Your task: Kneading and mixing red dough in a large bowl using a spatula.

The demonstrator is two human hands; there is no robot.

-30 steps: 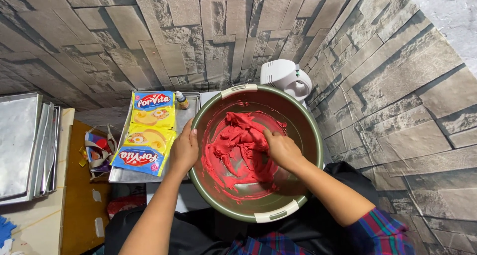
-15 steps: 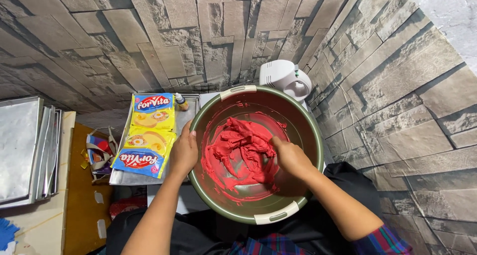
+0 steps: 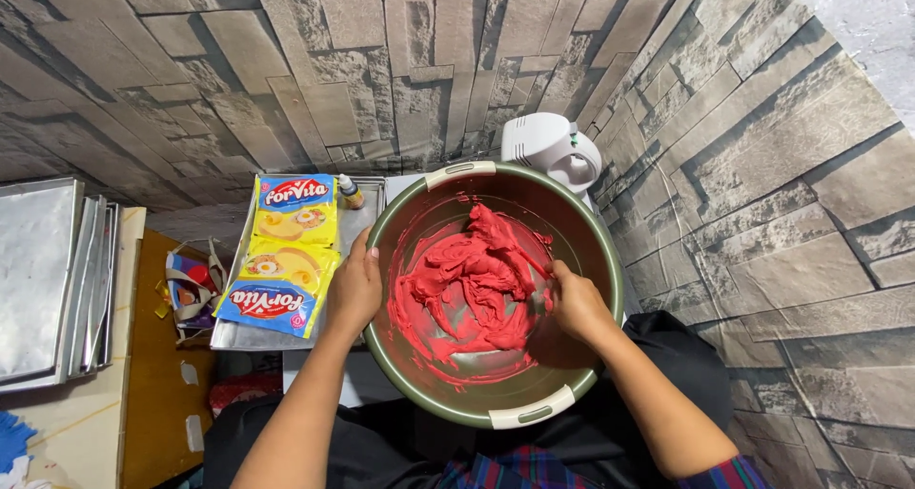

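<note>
Shifted since the earlier frames: right hand (image 3: 575, 303) drawn back from the middle of the red dough (image 3: 474, 284) toward the near right wall of the bowl (image 3: 496, 417), dough now heaped more to the centre and far side; left hand (image 3: 355, 289) unmoved on the rim.

Far left, stacked metal baking trays (image 3: 43, 279) leaning together on a pale desk (image 3: 67, 432), set aside within reach. Beside them, on a brown wooden surface, a tangle of opened wrappers (image 3: 186, 294). Next, a flat steel tray (image 3: 357, 217) bearing two yellow-and-blue packets (image 3: 281, 255), laid end to end, with a small dropper bottle (image 3: 350, 192) at the tray's far edge, close by the bowl.

Left hand draped over the bowl's left rim, fingers inside, thumb outside, gripping the edge — likely to steady the bowl against the pull of kneading. Large green bowl with pale handles resting at the person's lap, against dark clothing, tilted slightly toward the body. Red dough inside, smeared over floor and walls, main lump in the middle.

Right hand curled, fingers dug into the dough's right edge, closed on a fold of it. Hands well apart, one on either side of the bowl.

Behind the bowl, a white hand mixer (image 3: 553, 151) parked against the stone-pattern wall (image 3: 762, 165).
</note>
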